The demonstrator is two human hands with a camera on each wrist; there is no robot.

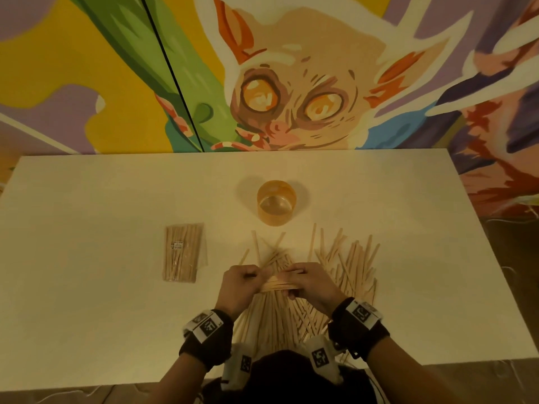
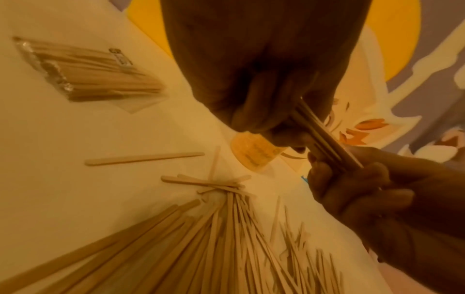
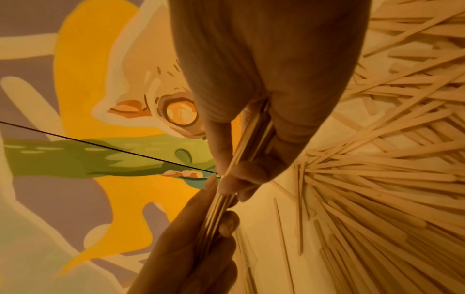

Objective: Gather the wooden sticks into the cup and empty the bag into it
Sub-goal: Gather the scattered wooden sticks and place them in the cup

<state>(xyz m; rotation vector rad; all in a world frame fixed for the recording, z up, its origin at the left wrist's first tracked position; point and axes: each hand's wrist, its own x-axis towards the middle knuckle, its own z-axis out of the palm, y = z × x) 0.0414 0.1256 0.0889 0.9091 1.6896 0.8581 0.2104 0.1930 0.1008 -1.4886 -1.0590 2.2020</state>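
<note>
A bundle of wooden sticks (image 1: 278, 282) is held crosswise above the table, my left hand (image 1: 243, 282) gripping its left end and my right hand (image 1: 310, 282) its right end. The left wrist view shows the bundle (image 2: 324, 137) running from my left fingers into the right hand (image 2: 352, 191). In the right wrist view the bundle (image 3: 247, 143) is pinched between thumb and fingers. Many loose sticks (image 1: 344, 263) lie scattered beneath and right of my hands. An amber transparent cup (image 1: 276, 203) stands upright beyond them. A clear bag of sticks (image 1: 183, 253) lies flat at the left.
The white table (image 1: 102, 301) ends at a painted mural wall (image 1: 291, 83) behind the cup. Its near edge runs just under my wrists, and its right edge (image 1: 478, 228) drops to the floor.
</note>
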